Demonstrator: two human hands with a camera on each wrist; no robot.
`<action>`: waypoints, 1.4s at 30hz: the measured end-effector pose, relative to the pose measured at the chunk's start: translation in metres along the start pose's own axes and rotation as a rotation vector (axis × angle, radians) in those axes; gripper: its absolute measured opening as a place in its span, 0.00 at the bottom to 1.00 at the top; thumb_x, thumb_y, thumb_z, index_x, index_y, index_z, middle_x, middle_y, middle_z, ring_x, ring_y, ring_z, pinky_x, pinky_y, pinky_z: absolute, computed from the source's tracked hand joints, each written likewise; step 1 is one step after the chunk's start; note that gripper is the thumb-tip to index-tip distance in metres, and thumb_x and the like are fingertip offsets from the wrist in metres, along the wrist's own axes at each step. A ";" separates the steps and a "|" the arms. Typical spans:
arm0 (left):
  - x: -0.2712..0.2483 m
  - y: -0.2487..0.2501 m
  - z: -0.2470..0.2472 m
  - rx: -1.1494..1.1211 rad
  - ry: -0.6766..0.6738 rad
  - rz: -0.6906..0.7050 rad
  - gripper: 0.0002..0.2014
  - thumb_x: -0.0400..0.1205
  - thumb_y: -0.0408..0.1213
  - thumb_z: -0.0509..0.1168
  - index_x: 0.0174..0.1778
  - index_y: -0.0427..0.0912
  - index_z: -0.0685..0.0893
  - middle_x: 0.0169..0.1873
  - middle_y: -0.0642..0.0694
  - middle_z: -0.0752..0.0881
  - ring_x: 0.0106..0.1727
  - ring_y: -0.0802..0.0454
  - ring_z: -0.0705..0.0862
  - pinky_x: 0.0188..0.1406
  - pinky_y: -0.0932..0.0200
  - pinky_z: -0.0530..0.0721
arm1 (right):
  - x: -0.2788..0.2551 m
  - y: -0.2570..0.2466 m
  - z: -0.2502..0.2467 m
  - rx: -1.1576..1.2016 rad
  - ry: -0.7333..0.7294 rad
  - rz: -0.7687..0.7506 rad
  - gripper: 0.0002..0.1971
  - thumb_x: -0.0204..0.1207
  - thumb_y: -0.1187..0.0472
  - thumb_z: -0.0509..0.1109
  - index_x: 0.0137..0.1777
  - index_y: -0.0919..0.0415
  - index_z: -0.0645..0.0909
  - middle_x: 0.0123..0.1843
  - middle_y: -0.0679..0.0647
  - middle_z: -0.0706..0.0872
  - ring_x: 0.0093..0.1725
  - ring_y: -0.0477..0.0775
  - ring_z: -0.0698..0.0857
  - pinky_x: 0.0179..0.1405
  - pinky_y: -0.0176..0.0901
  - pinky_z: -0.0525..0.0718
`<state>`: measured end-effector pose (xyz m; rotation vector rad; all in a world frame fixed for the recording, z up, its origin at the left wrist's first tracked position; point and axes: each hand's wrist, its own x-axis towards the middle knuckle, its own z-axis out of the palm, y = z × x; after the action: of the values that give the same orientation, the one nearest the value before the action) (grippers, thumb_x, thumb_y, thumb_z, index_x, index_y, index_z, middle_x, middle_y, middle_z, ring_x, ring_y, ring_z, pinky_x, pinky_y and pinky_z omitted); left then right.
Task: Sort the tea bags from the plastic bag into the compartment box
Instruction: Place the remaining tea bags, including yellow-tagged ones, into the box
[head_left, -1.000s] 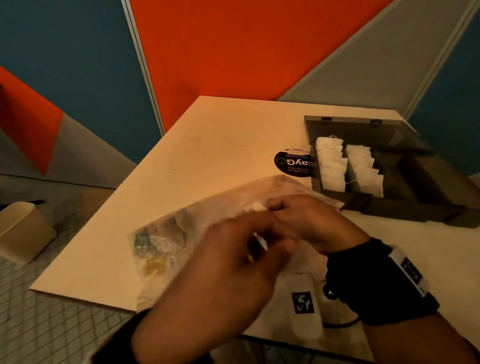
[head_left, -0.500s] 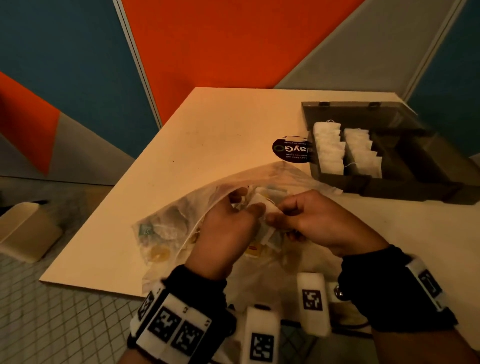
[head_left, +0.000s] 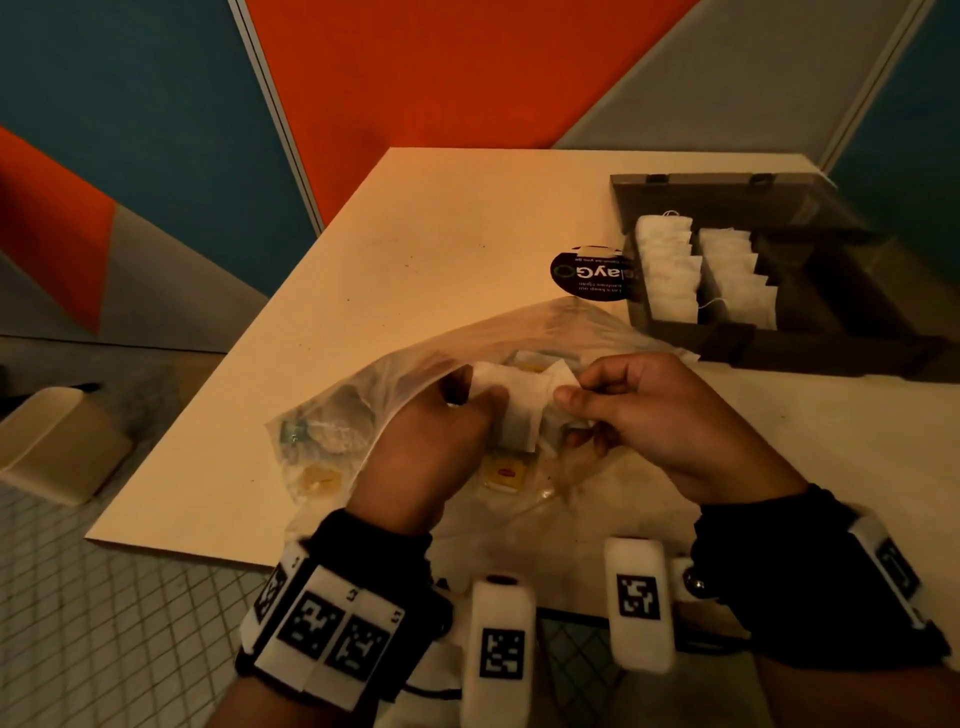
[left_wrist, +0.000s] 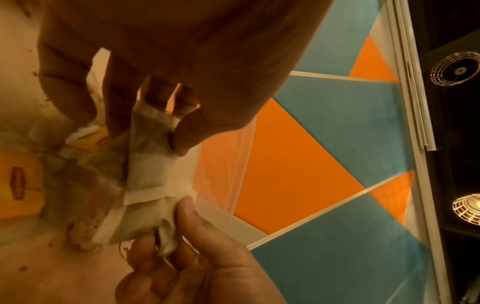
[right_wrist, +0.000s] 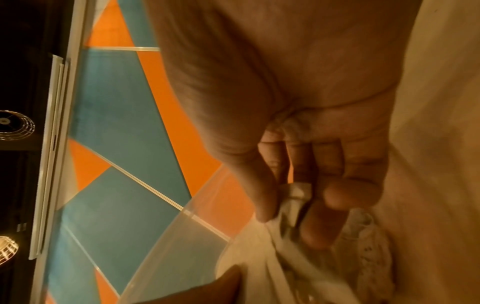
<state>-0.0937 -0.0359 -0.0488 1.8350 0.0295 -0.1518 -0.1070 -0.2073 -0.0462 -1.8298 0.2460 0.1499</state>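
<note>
A clear plastic bag (head_left: 358, 410) lies open on the table with several tea bags inside, one with a yellow tag (head_left: 506, 472). Over its mouth my left hand (head_left: 483, 400) pinches the top of a white tea bag (head_left: 519, 415) between thumb and fingers (left_wrist: 187, 131). My right hand (head_left: 569, 402) pinches the paper of a second white tea bag (left_wrist: 135, 222) that lies against the first (right_wrist: 291, 203). The dark compartment box (head_left: 727, 338) stands open at the back right, with rows of white tea bags (head_left: 670, 275) in its two left compartments.
A round black sticker (head_left: 589, 273) lies on the table beside the box's left wall. The table's left edge (head_left: 234, 364) drops to a tiled floor, where a beige container (head_left: 57, 447) stands. Coloured wall panels rise behind the table.
My left hand came in from a blurred sweep and settled at the bag's mouth. Both hands now hold white tea bags lifted higher above the bag.
</note>
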 end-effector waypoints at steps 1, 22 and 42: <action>0.000 -0.001 -0.001 0.001 0.005 0.002 0.06 0.82 0.42 0.67 0.44 0.43 0.84 0.44 0.42 0.87 0.48 0.46 0.86 0.44 0.51 0.86 | 0.000 0.000 0.000 -0.004 0.025 0.016 0.05 0.77 0.63 0.73 0.44 0.64 0.88 0.41 0.58 0.92 0.31 0.49 0.90 0.31 0.44 0.81; -0.002 0.006 0.012 -0.287 0.083 -0.046 0.07 0.82 0.40 0.67 0.43 0.50 0.90 0.35 0.56 0.89 0.34 0.62 0.86 0.19 0.74 0.75 | -0.033 -0.002 -0.024 0.460 0.037 0.054 0.09 0.75 0.67 0.70 0.38 0.57 0.89 0.41 0.57 0.89 0.40 0.56 0.80 0.28 0.43 0.70; -0.019 0.009 0.032 -0.500 -0.276 -0.062 0.07 0.81 0.28 0.67 0.50 0.37 0.89 0.45 0.39 0.93 0.42 0.44 0.92 0.34 0.57 0.88 | -0.036 0.010 -0.014 0.312 0.215 0.115 0.03 0.73 0.59 0.75 0.39 0.52 0.89 0.47 0.48 0.91 0.56 0.57 0.85 0.56 0.56 0.81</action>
<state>-0.1144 -0.0681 -0.0458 1.3035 -0.0642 -0.4032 -0.1452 -0.2206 -0.0438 -1.5211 0.4981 -0.0068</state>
